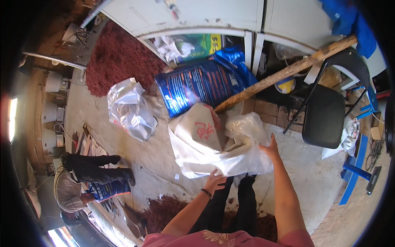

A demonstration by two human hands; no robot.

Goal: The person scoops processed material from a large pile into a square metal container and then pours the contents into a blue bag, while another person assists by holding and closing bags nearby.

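Observation:
A large white woven sack (197, 144) with red markings and a clear plastic liner (245, 127) is in front of my legs. My right hand (269, 147) is closed on the liner's right side, with its thumb up. At the sack's lower edge is my left hand (214, 182), its fingers apart and close against the white material; a dark bracelet circles that wrist. Just beyond the sack a shiny blue printed bag (197, 84) lies on its side. A crumpled white plastic bag (131, 109) rests on the floor to the left.
Reddish-brown loose material (119, 57) is heaped at the far left, with more near my feet. A wooden pole (288, 72) slants beside a black folding chair (325, 117) on the right. At lower left a person (68, 181) bends over another blue bag (109, 189). White cabinets (193, 16) stand ahead.

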